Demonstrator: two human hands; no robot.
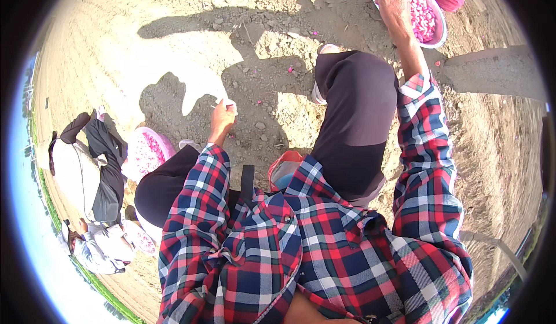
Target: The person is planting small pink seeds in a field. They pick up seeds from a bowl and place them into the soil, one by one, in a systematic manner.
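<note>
My left hand (222, 119) is closed around a small white object (230, 104), too overexposed to identify, above the shaded soil. At the upper right, my right hand (394, 2) is at the left side of a pale round basin (442, 37). Many pink-and-white seed-like pieces (421, 13) fill that basin. My right fingers reach past the basin's edge near the picture's top; whether they grip the rim or hold pieces is unclear.
Dry, cloddy soil (260, 24) carries a few scattered pink pieces (290, 69). Beside my left knee stands a pink basin (164, 145) of similar pieces. Other people (102, 167) are bent or seated at the left. Between my legs lies a red-edged bag or container (281, 167).
</note>
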